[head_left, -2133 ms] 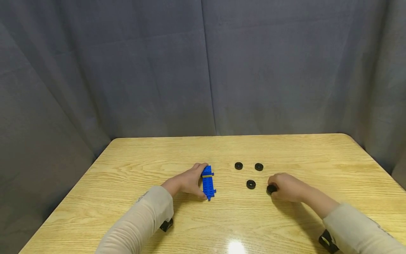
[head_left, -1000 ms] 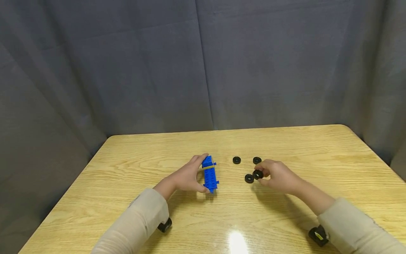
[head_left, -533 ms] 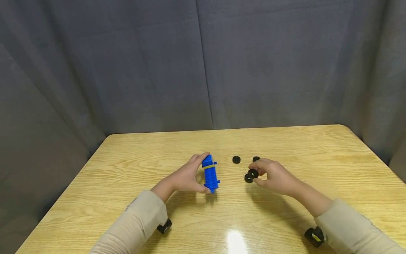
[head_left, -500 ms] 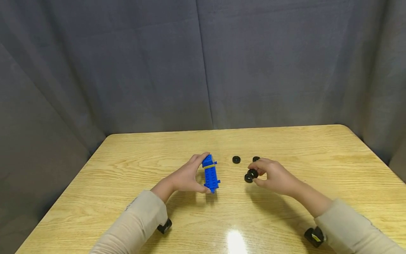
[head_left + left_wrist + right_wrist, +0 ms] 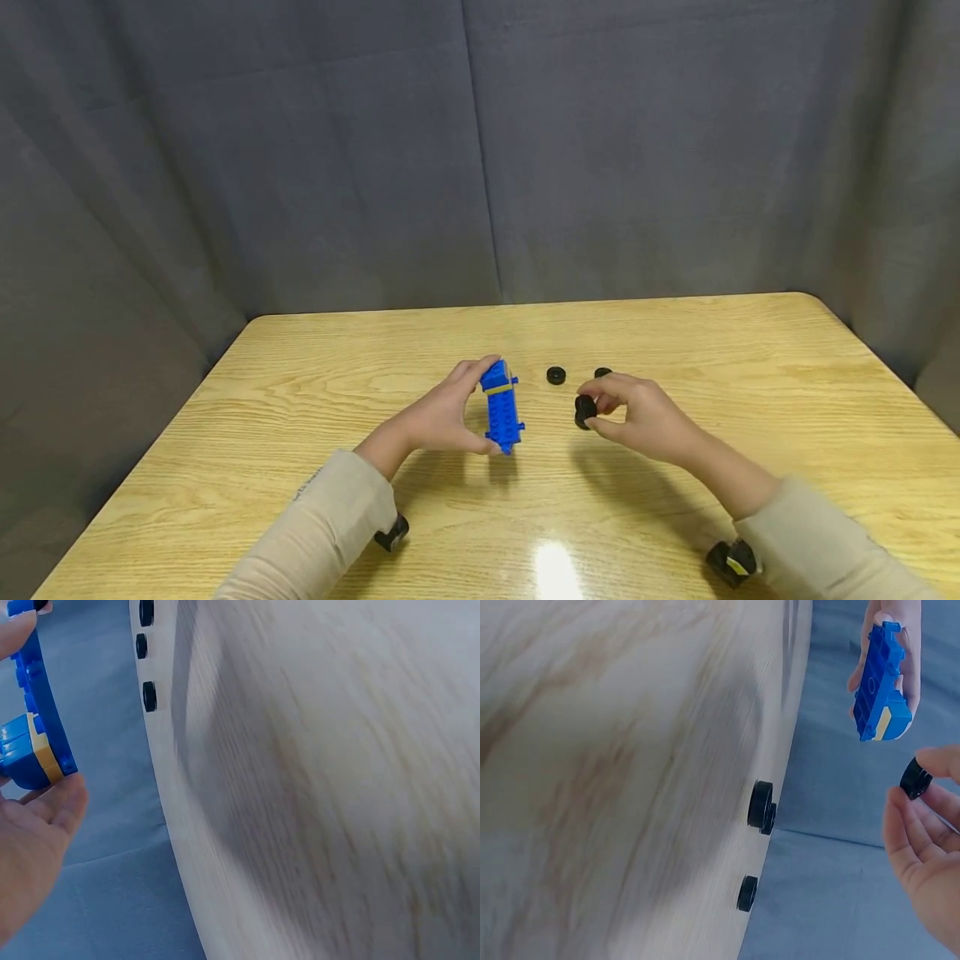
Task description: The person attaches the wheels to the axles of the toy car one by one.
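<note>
My left hand (image 5: 444, 419) grips a blue toy car chassis (image 5: 503, 412) with a yellow strip, raised off the table. Its fingers are at the far end and the thumb at the near end. Studs, a raised block and small axle stubs show on the chassis. To the right, my right hand (image 5: 647, 419) pinches a black toy wheel (image 5: 915, 778) between thumb and fingertips, in the air and apart from the chassis. In the head view this wheel partly covers another wheel (image 5: 760, 804) lying on the table.
Two more black wheels lie on the wooden table (image 5: 300, 375): one wheel (image 5: 556, 376) beyond the hands, and one wheel (image 5: 603, 372) partly hidden behind the right hand. A grey curtain (image 5: 360, 167) hangs behind the table.
My right hand has picked up the wheel from the table's right and carried it left, turning it edge-on. My left hand has lifted the chassis and shifted it slightly right.
</note>
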